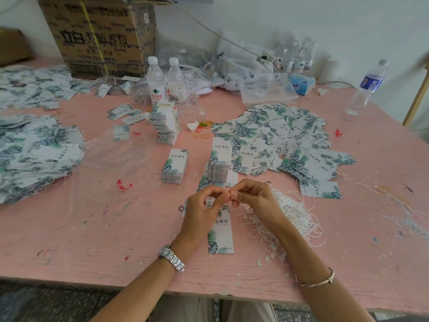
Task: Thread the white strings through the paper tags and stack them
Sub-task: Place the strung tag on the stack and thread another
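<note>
My left hand (202, 208) pinches the top of a leaf-printed paper tag (220, 233) that lies lengthwise on the pink table (104, 228). My right hand (251, 194) meets it fingertip to fingertip above the tag's top end, fingers curled in a pinch; what it pinches is too small to see. A tangle of white strings (294, 212) lies just right of my right hand. Neat stacks of tags stand ahead: one (174, 167) to the left, one (219, 163) directly beyond my hands.
A loose heap of tags (285, 135) spreads at the right, another (34, 149) at the left. A taller tag stack (165, 124), two water bottles (155, 81), a cardboard box (97, 36) and plastic bags stand at the back. Another bottle (366, 89) stands far right.
</note>
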The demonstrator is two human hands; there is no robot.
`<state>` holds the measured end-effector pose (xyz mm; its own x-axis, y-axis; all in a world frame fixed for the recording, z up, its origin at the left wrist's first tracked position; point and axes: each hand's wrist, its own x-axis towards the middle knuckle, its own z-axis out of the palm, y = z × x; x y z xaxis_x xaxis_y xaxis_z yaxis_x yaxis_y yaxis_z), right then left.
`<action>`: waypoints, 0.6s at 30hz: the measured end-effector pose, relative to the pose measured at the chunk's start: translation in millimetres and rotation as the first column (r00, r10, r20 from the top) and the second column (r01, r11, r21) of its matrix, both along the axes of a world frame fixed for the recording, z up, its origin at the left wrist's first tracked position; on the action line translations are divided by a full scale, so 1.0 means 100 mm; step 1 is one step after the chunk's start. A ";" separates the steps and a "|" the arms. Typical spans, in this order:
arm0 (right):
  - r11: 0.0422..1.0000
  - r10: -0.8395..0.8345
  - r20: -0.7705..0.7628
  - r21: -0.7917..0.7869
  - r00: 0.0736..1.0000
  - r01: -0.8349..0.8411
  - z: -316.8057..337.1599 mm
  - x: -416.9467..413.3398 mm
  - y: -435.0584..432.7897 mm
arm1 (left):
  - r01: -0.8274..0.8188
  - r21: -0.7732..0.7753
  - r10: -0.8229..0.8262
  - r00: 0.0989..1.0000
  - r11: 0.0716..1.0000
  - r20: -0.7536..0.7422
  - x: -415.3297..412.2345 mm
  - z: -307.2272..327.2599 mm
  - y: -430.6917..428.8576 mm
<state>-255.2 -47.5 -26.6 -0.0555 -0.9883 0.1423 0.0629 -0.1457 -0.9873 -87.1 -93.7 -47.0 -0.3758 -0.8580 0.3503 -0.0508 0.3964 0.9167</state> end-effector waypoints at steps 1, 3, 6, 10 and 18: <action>1.000 0.019 0.020 0.005 1.000 -0.019 0.00 -0.01 -0.01 | -0.011 0.007 0.012 1.000 1.000 -0.016 0.00 0.01 0.00; 0.998 0.047 0.072 0.028 0.996 -0.049 0.00 -0.03 -0.01 | -0.013 0.025 0.014 0.999 1.000 -0.039 0.00 0.03 0.01; 0.993 0.085 0.189 0.065 0.978 -0.099 0.00 -0.05 -0.02 | -0.011 0.014 0.012 0.999 1.000 -0.036 0.02 0.04 0.02; 0.990 0.074 0.338 0.092 0.938 -0.111 0.02 -0.06 -0.02 | -0.121 -0.192 0.135 0.989 0.974 0.058 0.06 0.04 -0.01; 0.995 0.019 0.511 0.078 0.860 -0.069 0.03 -0.09 -0.03 | 0.094 -0.267 0.059 0.856 0.959 0.514 0.09 0.02 0.01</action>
